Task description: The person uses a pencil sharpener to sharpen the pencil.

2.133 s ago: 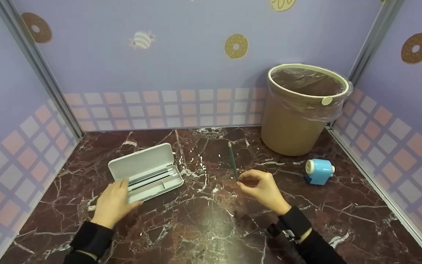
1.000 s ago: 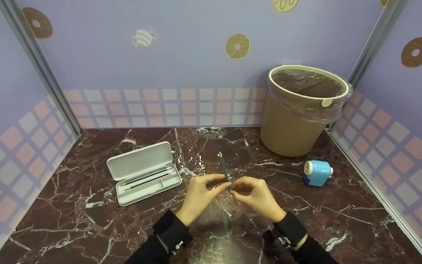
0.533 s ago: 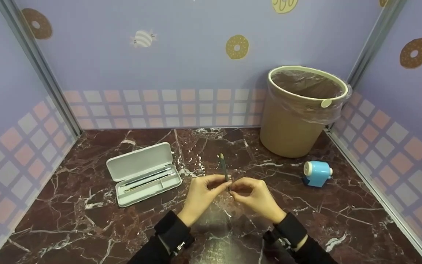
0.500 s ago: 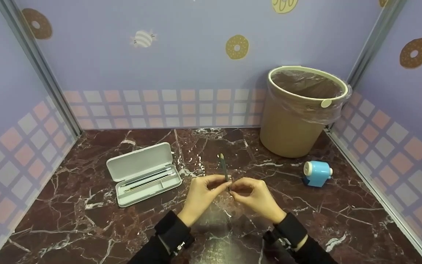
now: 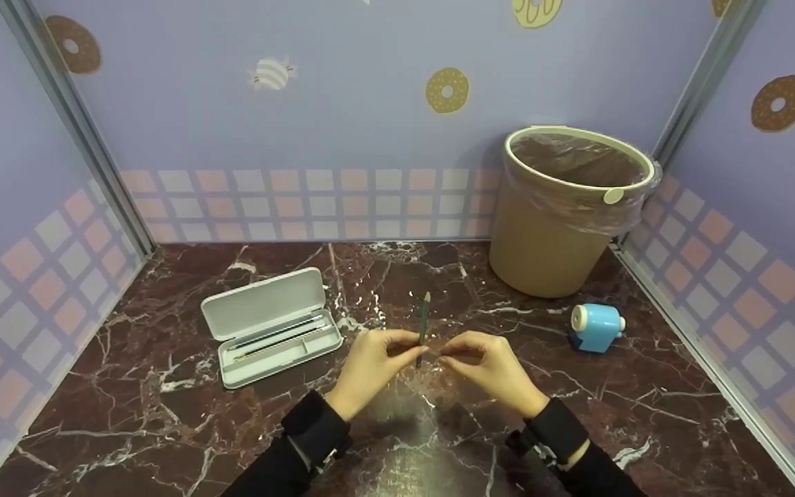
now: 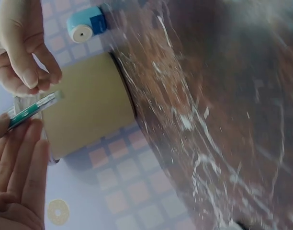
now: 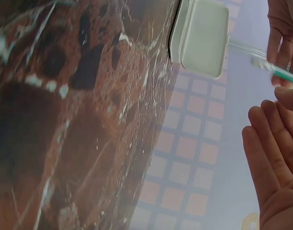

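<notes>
A dark green pencil (image 5: 424, 321) stands nearly upright between my left hand's (image 5: 377, 362) thumb and forefinger. Its pale end points up and away. Close by on the right, my right hand (image 5: 497, 366) is apart from the pencil, thumb and fingertips bent loosely towards it and holding nothing. The left wrist view shows the pencil (image 6: 28, 112) as green, its pale end close to the right hand's fingertips. To the left, an open grey pencil case (image 5: 266, 304) contains slim pencils (image 5: 280, 338) in its long compartment.
A blue and cream pencil sharpener (image 5: 595, 326) sits at the right. Behind it, a tan waste bin (image 5: 553, 241) with a clear liner stands near the back wall. White flecks lie on the dark marbled tabletop (image 5: 397, 442) beyond my hands.
My left hand has come from the pencil case to the pencil and grips it. The right hand, which held the pencil's near end, has let go and drawn slightly right. The pencil has tilted.
</notes>
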Demonstrator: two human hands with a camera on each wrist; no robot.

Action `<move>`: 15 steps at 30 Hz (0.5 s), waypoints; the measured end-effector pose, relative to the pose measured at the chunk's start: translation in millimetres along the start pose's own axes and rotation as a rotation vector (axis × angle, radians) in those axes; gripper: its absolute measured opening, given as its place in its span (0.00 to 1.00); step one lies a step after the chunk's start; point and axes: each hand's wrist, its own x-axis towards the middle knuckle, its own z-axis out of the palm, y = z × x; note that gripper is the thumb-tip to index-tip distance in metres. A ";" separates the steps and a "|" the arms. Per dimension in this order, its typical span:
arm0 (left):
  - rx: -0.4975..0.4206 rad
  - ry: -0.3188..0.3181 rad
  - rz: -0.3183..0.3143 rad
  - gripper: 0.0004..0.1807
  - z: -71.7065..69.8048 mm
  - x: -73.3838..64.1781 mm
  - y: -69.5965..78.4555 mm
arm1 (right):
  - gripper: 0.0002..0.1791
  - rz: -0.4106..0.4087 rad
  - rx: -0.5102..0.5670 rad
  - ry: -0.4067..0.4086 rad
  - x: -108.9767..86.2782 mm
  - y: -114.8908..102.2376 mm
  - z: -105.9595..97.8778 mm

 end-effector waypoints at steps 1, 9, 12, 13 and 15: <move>0.038 -0.015 -0.003 0.09 -1.3 0.1 -0.3 | 0.07 -0.003 -0.012 0.001 0.0 0.4 -2.3; 0.372 -0.109 0.058 0.05 -11.5 1.2 -1.3 | 0.08 -0.036 -0.063 0.022 5.0 1.0 -17.0; 0.505 -0.125 0.111 0.03 -13.8 1.3 0.5 | 0.09 -0.035 -0.088 0.037 7.3 0.2 -21.2; 0.546 -0.127 0.125 0.03 -14.1 1.3 1.0 | 0.10 -0.036 -0.095 0.040 7.8 0.0 -22.3; 0.625 -0.128 0.148 0.03 -13.9 1.3 2.4 | 0.11 -0.046 -0.105 0.046 8.3 -0.6 -24.0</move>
